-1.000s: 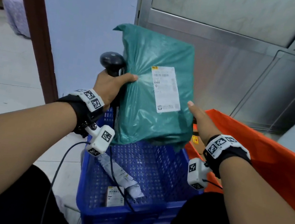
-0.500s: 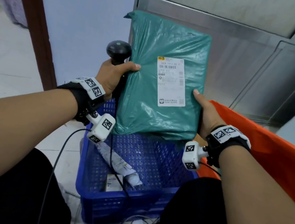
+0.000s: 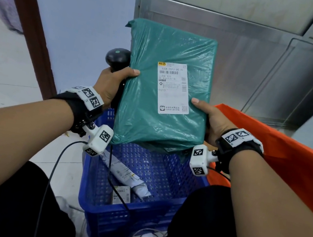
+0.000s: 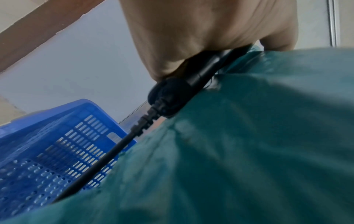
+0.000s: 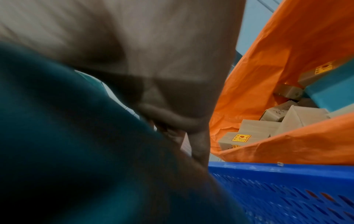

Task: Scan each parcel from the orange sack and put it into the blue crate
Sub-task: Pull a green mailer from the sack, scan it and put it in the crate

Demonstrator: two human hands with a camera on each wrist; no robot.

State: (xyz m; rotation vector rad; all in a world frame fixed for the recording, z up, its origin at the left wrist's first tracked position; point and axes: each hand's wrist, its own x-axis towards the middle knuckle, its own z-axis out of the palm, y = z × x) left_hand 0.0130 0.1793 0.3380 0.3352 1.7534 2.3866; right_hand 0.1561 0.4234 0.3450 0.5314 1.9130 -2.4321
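Both hands hold the green parcel [image 3: 163, 100] upright above the blue crate [image 3: 141, 178]: left hand [image 3: 113, 85] curled round the scanner [image 3: 118, 59], thumb on the parcel; right hand [image 3: 210, 117] gripping its right edge.

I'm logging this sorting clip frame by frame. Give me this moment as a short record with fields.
held parcel: green parcel, upright above the blue crate, white label facing the camera
left hand: grips the black scanner, thumb on the parcel's left edge
right hand: holds the parcel's right edge
crate contents: grey rolled parcel, small box
orange sack: boxes inside
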